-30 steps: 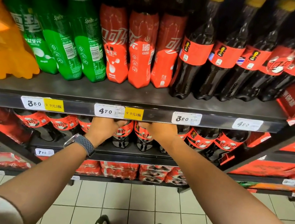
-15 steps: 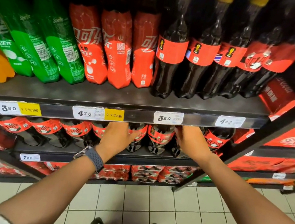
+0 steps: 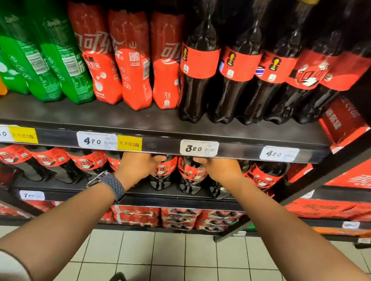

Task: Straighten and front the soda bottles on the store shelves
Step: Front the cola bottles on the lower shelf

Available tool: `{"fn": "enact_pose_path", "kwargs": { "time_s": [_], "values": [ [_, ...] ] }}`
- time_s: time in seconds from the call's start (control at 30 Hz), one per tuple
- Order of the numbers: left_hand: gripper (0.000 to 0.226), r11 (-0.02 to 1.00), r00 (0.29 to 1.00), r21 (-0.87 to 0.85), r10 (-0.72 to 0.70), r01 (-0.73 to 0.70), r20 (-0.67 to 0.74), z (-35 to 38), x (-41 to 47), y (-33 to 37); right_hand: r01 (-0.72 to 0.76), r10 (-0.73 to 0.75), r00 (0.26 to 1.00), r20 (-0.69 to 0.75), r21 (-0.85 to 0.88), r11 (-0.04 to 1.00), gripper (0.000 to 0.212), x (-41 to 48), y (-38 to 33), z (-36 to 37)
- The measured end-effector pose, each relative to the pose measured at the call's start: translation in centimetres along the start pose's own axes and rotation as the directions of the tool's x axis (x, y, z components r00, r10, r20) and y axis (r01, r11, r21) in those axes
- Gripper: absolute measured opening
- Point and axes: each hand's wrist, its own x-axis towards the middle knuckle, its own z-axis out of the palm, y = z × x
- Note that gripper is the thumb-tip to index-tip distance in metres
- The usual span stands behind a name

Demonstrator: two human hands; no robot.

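Left grip: the left grip (image 3: 138,165) is curled against the shoulder of the first cola bottle (image 3: 163,173); the fingertips are partly hidden.
Right grip: the right grip (image 3: 218,171) is curled over the top of the second cola bottle (image 3: 191,176), just beside the first.
Bottle position: both bottles stand upright near the front edge of the lower shelf (image 3: 183,205), mid-length and touching or nearly so.
Overhead: the front edge of the upper shelf (image 3: 153,146) covers their caps.
Row: the cola row (image 3: 47,158) runs on toward the left end of the lower shelf, its labels at mixed angles.
Step in hand: judged to be fronting this pair, one bottle per grip.
Next move: draw each bottle level with the front edge, then rotate it until the label faces the aisle. Keep the necks below the upper shelf edge.
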Motion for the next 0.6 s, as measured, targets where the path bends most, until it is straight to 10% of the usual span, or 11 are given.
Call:
{"fn": "enact_pose_path", "kwargs": {
  "time_s": [0.23,0.43,0.6],
  "values": [
    [0.030,0.995,0.999,0.089,-0.038,0.041,-0.030,0.1,-0.8,0.8,0.065,-0.064,0.997,0.032,-0.034,0.997,0.039,-0.5,-0.1,-0.3],
    [0.048,0.933,0.929,0.272,0.299,-0.236,-0.219,1.8,-3.4,3.4,0.325,-0.359,0.887,-0.289,-0.161,0.932,0.031,-5.1,4.5,-1.5],
    [0.050,0.949,0.965,0.204,0.255,-0.239,-0.057,2.4,-1.8,7.1,0.178,-0.223,0.924,-0.311,-0.169,0.970,0.083,-6.9,9.7,-3.0]
  ]
}}
